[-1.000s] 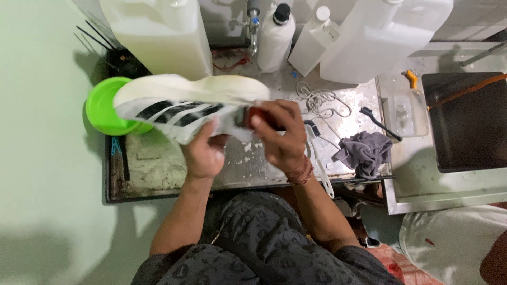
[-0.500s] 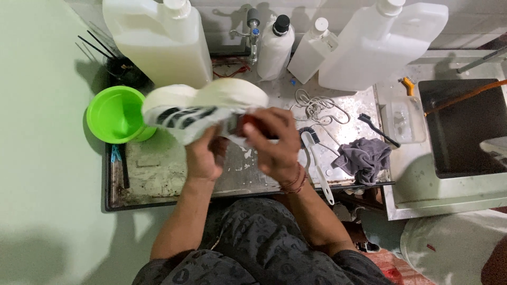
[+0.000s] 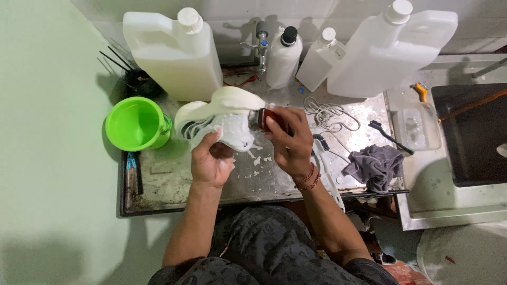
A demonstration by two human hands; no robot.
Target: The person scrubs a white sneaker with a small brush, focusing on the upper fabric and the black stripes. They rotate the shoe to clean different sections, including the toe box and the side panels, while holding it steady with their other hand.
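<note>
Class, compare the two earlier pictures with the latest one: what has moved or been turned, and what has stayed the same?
The white shoe has been turned: a second ago it lay lengthwise showing its striped side, now it is swung end-on with mostly the sole up. The left hand still grips it from below; the right hand still holds a red brush against it. The green bucket, grey cloth and white jugs stay put.

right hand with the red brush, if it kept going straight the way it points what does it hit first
The right hand points left with the red brush, so it would meet the white shoe first, which the brush looks to be touching already; the left hand holds that shoe.
</note>
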